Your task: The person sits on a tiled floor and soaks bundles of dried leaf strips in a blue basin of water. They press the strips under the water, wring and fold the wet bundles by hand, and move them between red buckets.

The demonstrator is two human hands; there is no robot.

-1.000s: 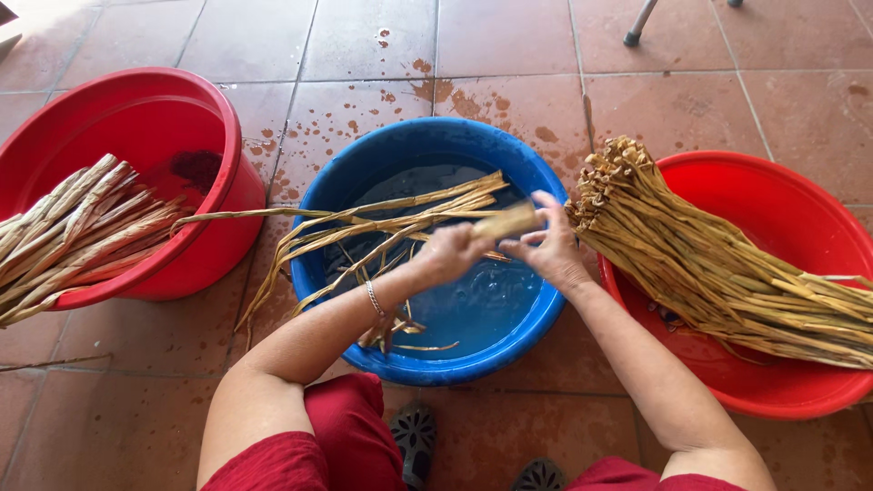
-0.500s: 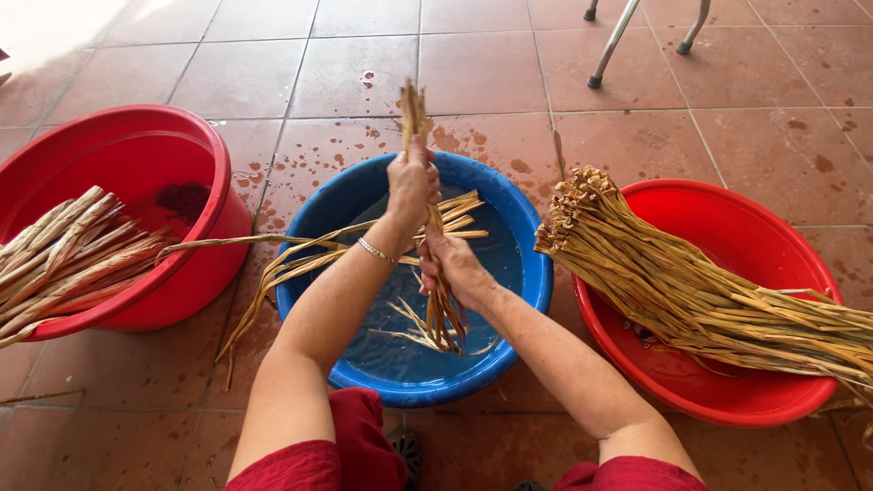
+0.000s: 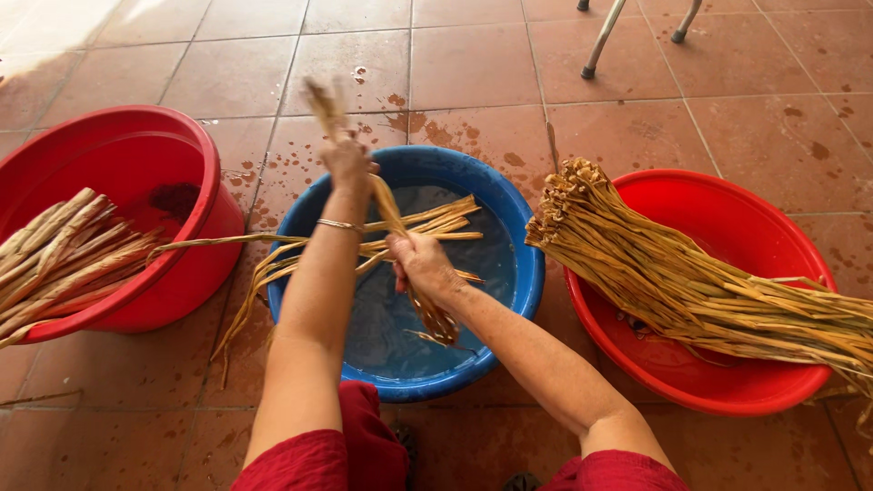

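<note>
Change: both hands have shifted since half a second ago; the strip now leans up and to the left with its top blurred, where before it stood nearly upright, and the lower hand has slid further down toward the water
Left hand: left hand [image 3: 346,165] is raised over the far rim of the blue basin [image 3: 523,273], fingers closed round the upper part of the wet reed strip [image 3: 391,216]; a thin bracelet [image 3: 340,224] sits on the wrist
Right hand: right hand [image 3: 419,263] is lower, over the middle of the basin, clamped on the same strip; the two hands are apart, one above the other along it
Strip: runs slanted between the hands, its frayed lower end hanging below the right hand just above the water
Basin: holds shallow water and loose strips [image 3: 427,225] lying across it, some drooping over the left rim onto the tiled floor [image 3: 473,64]
Left tub: red tub [image 3: 195,155] touching or just beside the basin, with a bundle of reeds [image 3: 55,259] sticking out over its near edge
Right tub: red basin [image 3: 755,227] holds a large reed bundle [image 3: 655,273], cut ends pointing toward the blue basin
Floor: wet splashes around the basins; metal legs [image 3: 600,41] at the top
</note>
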